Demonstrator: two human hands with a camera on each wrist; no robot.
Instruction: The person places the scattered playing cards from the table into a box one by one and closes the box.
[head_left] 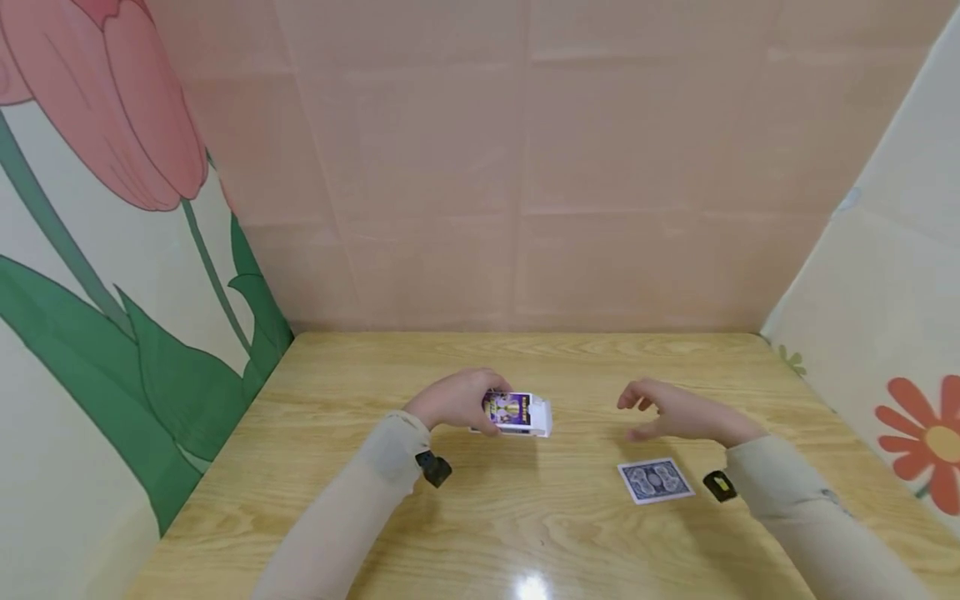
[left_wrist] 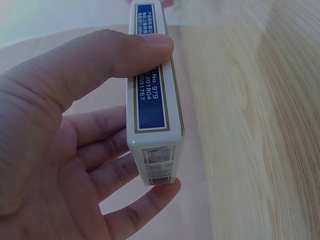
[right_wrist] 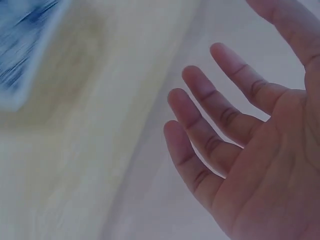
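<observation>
My left hand point(head_left: 463, 400) grips a small card box point(head_left: 510, 410), purple and yellow on its upper face, above the middle of the table. A white flap point(head_left: 541, 416) stands out at the box's right end. In the left wrist view the thumb lies across the box's narrow blue side panel point(left_wrist: 151, 107), and the fingers reach round behind and under it. To the right, my right hand point(head_left: 678, 410) hovers with nothing in it, fingers loosely bent and spread. Just below it on the table lies a deck of playing cards point(head_left: 656, 481), blue-patterned back up.
The wood-grain table point(head_left: 570, 542) ends at a pink-beige back wall point(head_left: 525, 208). A tulip-printed panel point(head_left: 112, 208) borders the left side, and a flower-printed panel point(head_left: 900, 292) the right. Each wrist wears a small black camera, one being the left wrist camera point(head_left: 433, 468).
</observation>
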